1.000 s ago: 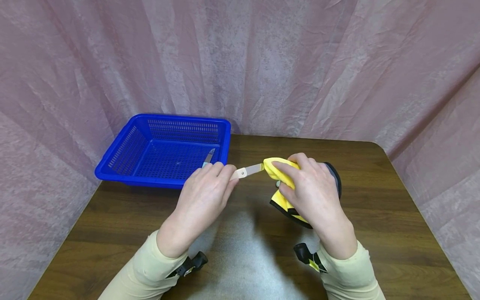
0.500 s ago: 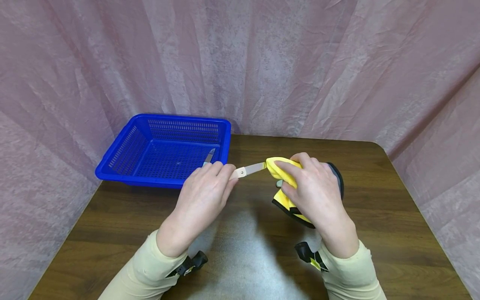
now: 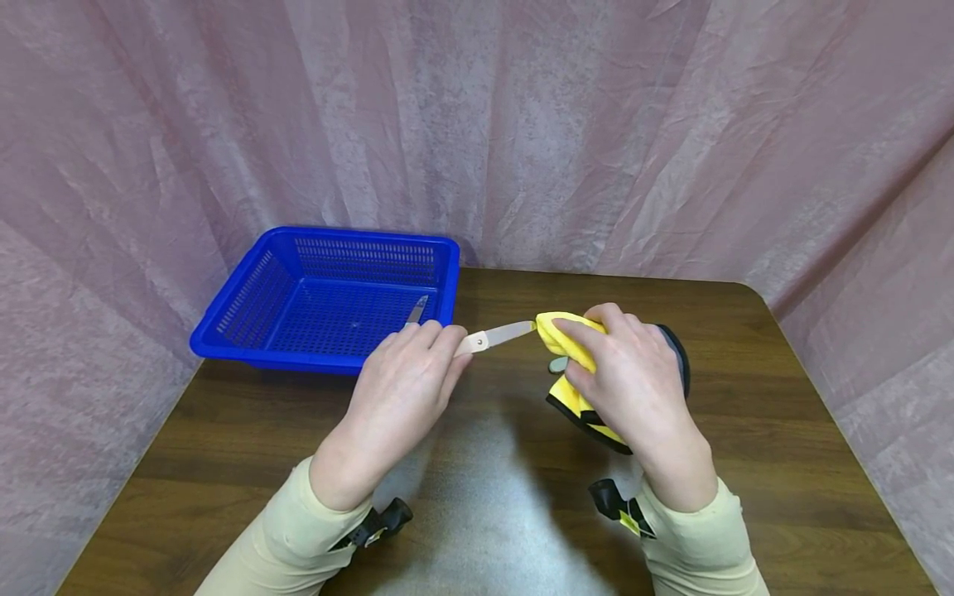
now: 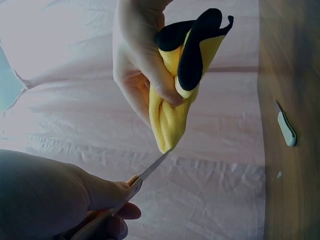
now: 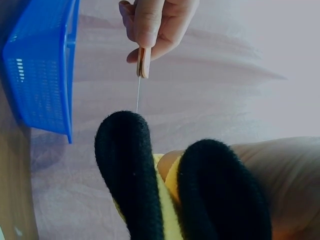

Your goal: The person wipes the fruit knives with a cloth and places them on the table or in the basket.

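My left hand point(image 3: 402, 385) grips a folding knife point(image 3: 510, 333) by its pale handle, the blade pointing right. A yellow cloth point(image 3: 566, 331) with black edging is pinched in my right hand point(image 3: 633, 381), folded round the tip of the blade. Most of the blade shows bare between handle and cloth. In the left wrist view, the cloth point(image 4: 170, 122) bunches under the right thumb and the blade tip meets its lower end. A second small knife point(image 4: 286, 129) with a pale green handle lies on the table, partly hidden behind the cloth in the head view.
A blue plastic basket point(image 3: 298, 361) stands at the back left of the wooden table point(image 3: 760, 397). Inside it, at the right side, lies another knife point(image 3: 417, 310), its handle hidden by my left hand. A pink curtain point(image 3: 522, 132) hangs behind the table.
My right hand has slid slightly right with the cloth, along the blade towards its tip, so more blade shows. More of the knife on the table is uncovered. My left hand stays almost still.
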`<control>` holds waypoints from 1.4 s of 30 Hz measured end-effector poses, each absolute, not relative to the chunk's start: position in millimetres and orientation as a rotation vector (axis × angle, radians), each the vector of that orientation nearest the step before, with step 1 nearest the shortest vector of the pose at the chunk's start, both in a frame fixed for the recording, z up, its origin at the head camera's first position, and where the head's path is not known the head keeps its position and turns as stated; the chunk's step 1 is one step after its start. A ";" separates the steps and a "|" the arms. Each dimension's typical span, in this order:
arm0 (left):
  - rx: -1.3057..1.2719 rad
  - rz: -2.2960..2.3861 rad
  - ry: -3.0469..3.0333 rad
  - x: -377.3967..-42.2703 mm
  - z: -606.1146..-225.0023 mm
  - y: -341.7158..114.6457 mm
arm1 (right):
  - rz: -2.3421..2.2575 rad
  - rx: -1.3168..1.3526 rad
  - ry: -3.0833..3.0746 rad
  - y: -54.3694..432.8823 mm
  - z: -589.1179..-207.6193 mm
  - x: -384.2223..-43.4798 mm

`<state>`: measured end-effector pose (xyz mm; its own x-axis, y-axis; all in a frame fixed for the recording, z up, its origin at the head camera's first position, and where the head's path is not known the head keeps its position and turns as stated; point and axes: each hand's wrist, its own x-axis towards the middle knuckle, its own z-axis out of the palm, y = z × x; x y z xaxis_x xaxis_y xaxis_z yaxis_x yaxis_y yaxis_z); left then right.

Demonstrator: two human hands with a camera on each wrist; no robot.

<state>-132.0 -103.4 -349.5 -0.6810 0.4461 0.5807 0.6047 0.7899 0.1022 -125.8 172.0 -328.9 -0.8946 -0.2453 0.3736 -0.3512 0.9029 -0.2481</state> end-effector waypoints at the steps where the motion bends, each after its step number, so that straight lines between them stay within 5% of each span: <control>1: -0.780 -0.389 -2.433 -132.0 -349.4 -103.4 | 0.444 0.437 -2.732 172.6 -328.6 -125.8; 42: -0.639 -0.342 -2.531 -132.8 -340.7 -132.2 | 0.475 0.501 -2.715 172.4 -326.8 -122.0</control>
